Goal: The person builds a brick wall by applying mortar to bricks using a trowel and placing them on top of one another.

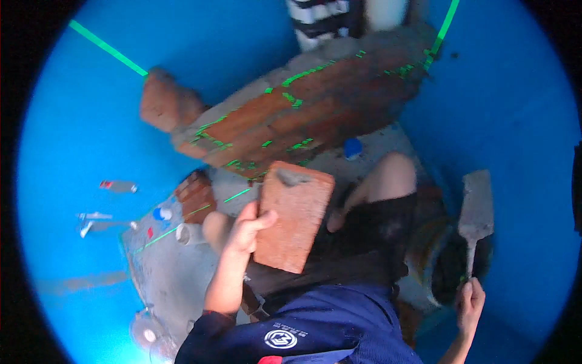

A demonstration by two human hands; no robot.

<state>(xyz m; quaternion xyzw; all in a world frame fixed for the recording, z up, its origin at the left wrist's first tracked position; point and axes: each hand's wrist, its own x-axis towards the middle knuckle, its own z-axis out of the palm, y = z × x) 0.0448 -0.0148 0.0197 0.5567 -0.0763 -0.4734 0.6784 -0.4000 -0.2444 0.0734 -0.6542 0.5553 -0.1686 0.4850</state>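
My left hand (247,229) grips an orange-red brick (294,227) by its left edge, with the thumb on its broad face. A grey patch of mortar sits near the brick's top end. On the right, my right hand (470,297) is closed round the handle of a trowel (476,206). The blade points up and away and is coated grey. Ahead of me stands a low brick wall (321,109) with grey mortar along its top and joints. Green laser lines fall across it.
Blue walls enclose the space. A loose brick (196,197) lies on the floor left of the wall. A round mortar-stained bucket (438,267) stands by my right knee. Blue caps or lids (353,148) lie on the floor. Another person's striped clothing (318,21) shows beyond the wall.
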